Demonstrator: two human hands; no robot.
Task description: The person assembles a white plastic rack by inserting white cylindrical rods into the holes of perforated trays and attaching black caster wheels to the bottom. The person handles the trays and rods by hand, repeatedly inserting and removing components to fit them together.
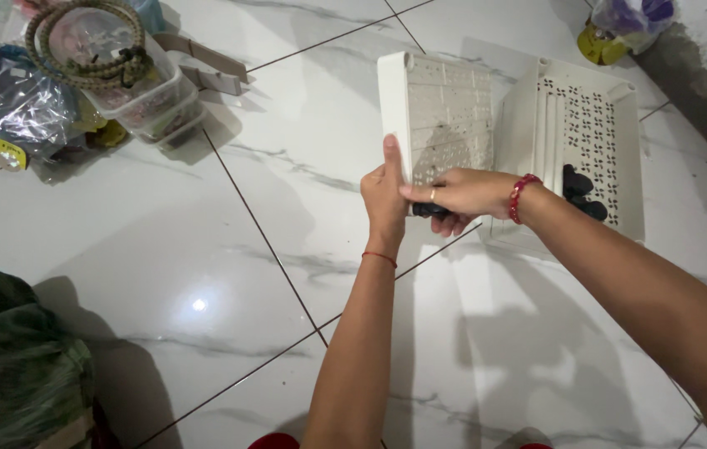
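White perforated plastic panel [440, 116] stands upright on the glossy marbled tile floor [204, 274], gripped at its lower edge by both hands. Left hand [385, 199] clamps the side, thumb up; right hand [461, 195] has its fingers [446, 223] closed on a small black piece [428, 210]. Beside it lies a white slotted tray [586, 133]; clear stacked containers [150, 100] and a crinkled plastic bag [4, 100] sit far left.

Open floor [204, 274] lies left; white tray [586, 141] blocks the right.
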